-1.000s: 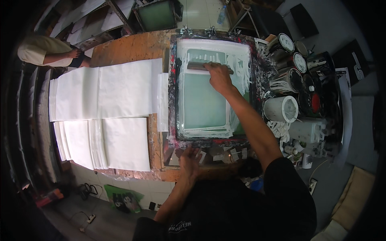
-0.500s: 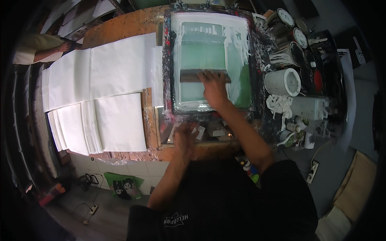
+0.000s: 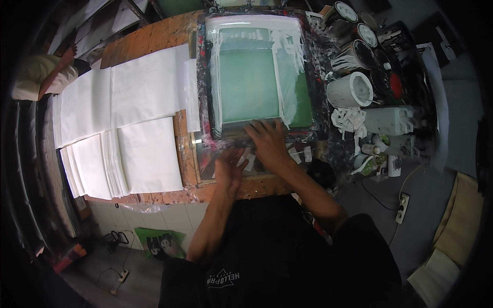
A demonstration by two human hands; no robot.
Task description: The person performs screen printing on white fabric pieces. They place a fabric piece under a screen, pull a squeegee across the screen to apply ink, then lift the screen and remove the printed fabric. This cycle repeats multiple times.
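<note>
Both hands are at the near end of a framed screen (image 3: 249,84). We see the right hand (image 3: 267,143) bent over a dark squeegee (image 3: 231,128), fingers lying across its top; the thumb is hidden, so we cannot tell how tightly it grips. The left hand (image 3: 229,167) is half open, fingers loosely curled, just in front of the frame — we see nothing in it, and cannot tell whether it rests on anything.

Beneath everything is the wooden worktop (image 3: 154,38). On it we find the screen, its pale green mesh streaked white along the top and right side. Overlapping white sheets (image 3: 149,87) lie in two rows to its left. To its right stands a white bucket (image 3: 349,90), with a crumpled white rag (image 3: 348,120) near it. Smallest is the squeegee, lying across the screen's near end, by the frame.

We judge tilting the likeliest trouble: the hand sits toward the right end, so uneven pressure could leave a streak. Pushed too far, the squeegee could spill ink onto the frame — and inky fingers could then mark the sheets.
</note>
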